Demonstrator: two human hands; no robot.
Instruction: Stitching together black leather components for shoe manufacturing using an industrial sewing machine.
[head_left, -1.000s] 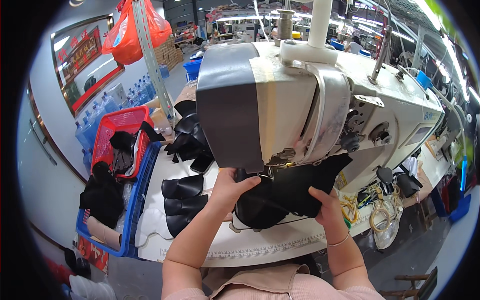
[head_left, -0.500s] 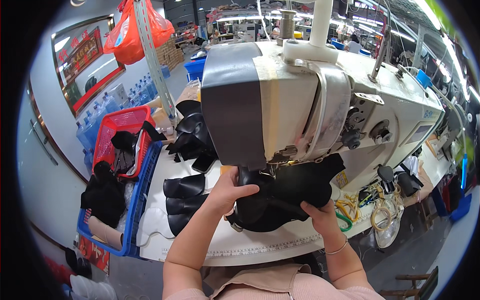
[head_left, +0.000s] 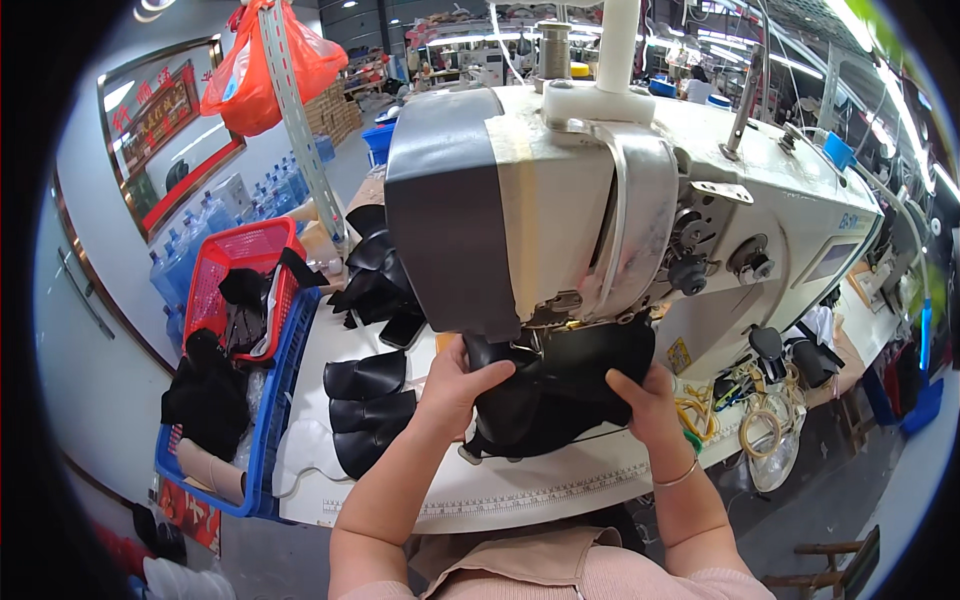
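Note:
A large industrial sewing machine (head_left: 570, 210) stands over the white table. Under its head lies a black leather piece (head_left: 560, 390), partly shiny and partly matt, reaching toward the needle area. My left hand (head_left: 455, 385) grips its left edge, the thumb lying on top and the other fingers partly hidden. At the right edge, my right hand (head_left: 650, 400) pinches the same piece with the thumb above and the fingers beneath. The exact spot under the needle is hidden by the machine head.
Several curved black leather pieces (head_left: 370, 412) lie left of my left arm, near a dark phone (head_left: 403, 329). A blue crate (head_left: 262, 440) and a red basket (head_left: 205, 275) stand at the left. Tape rolls (head_left: 762, 437) and scissors lie at the right. A ruler strip (head_left: 490, 497) follows the table's front edge.
My right hand has moved up along the leather piece's right edge, its thumb now higher. The piece has turned slightly under the machine; my left hand keeps its hold. The view has shifted a little.

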